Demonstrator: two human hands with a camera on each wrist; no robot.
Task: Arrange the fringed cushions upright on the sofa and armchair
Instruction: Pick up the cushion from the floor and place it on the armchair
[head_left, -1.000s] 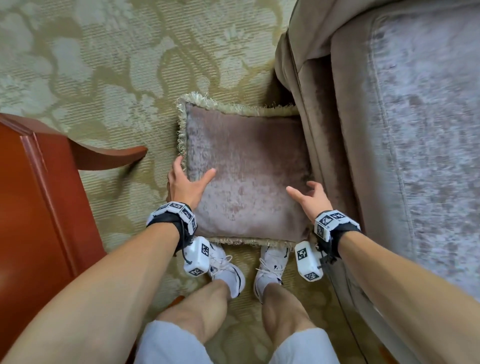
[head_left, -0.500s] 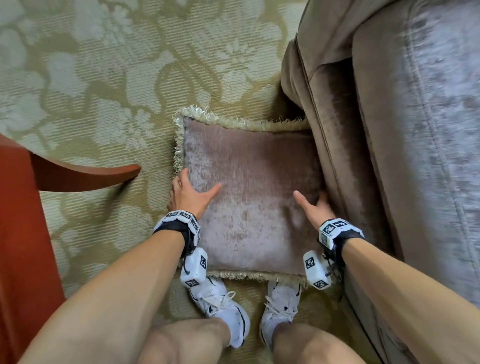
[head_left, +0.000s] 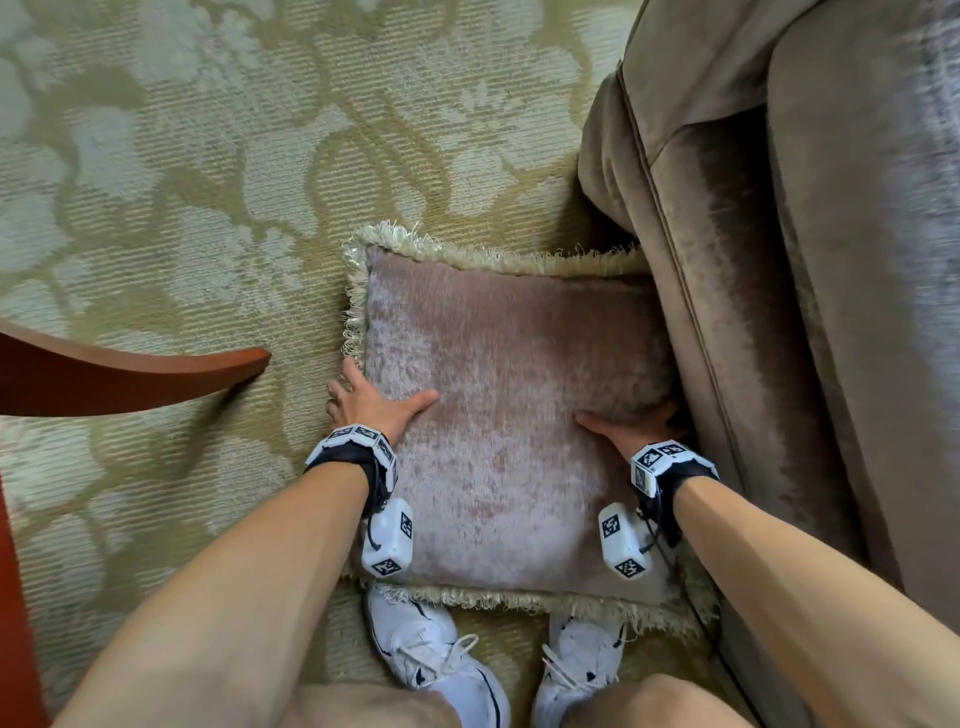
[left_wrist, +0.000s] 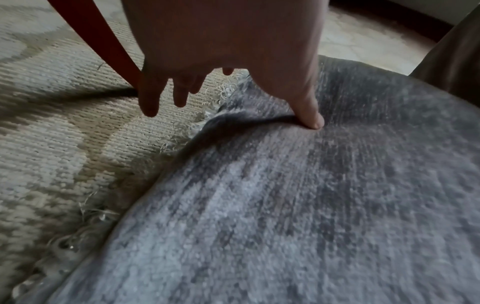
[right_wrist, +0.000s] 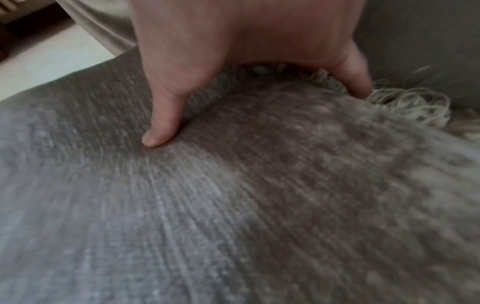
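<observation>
A mauve velvet fringed cushion (head_left: 509, 415) lies flat on the carpet, its right edge against the base of the brown sofa (head_left: 753, 260). My left hand (head_left: 374, 405) is at the cushion's left edge. Its thumb presses a dent into the top (left_wrist: 311, 205), while the fingers (left_wrist: 149, 102) point down beside the fringe over the carpet, not under the cushion. My right hand (head_left: 628, 431) grips the right edge: the thumb presses on top (right_wrist: 233, 205) and the fingers curl down over the fringe into the gap by the sofa.
A red-brown wooden chair arm (head_left: 130, 374) juts in from the left, close to my left hand. My white shoes (head_left: 431, 654) stand at the cushion's near fringe. Patterned green-beige carpet (head_left: 208, 208) stretches away to the left and beyond.
The view has dropped closer to the floor. Both hands have slid out to the cushion's side edges, and the right hand's fingers have gone down over the right edge beside the sofa.
</observation>
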